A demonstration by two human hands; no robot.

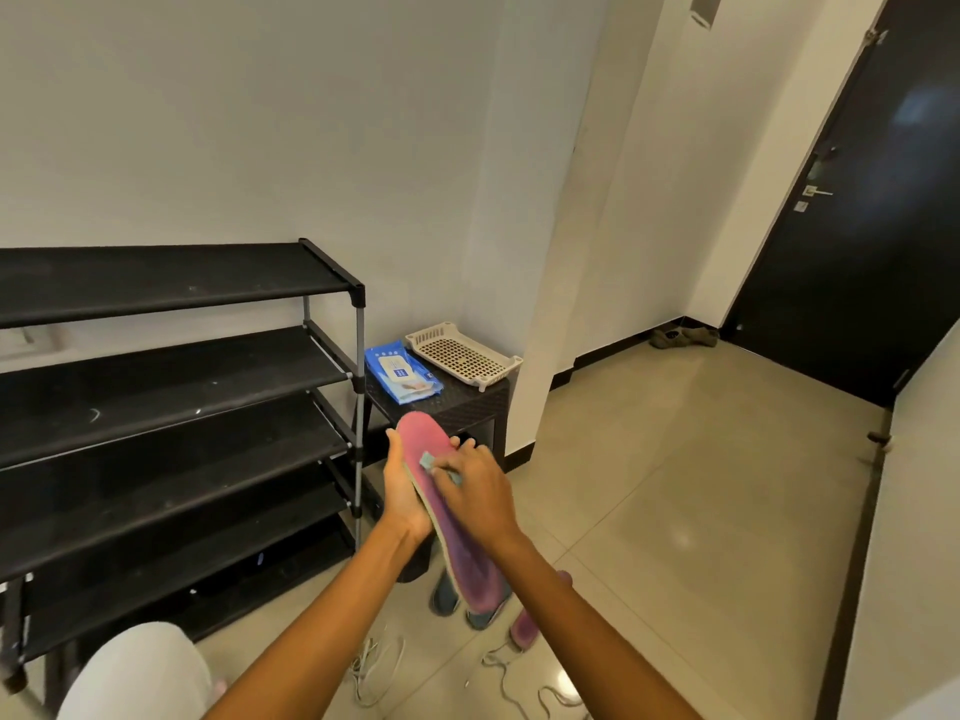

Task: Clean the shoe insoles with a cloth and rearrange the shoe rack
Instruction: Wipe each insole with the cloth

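Left hand grips pink insole from beneath; right hand fingers pinch cloth against it. Beige basket and wipes pack share the dark surface beside the shoe rack.

Shoe rack: I see it on my left, by the wall.
Small table: right of the rack.
Wipes pack: on the table, left of the basket.
Door: far right.
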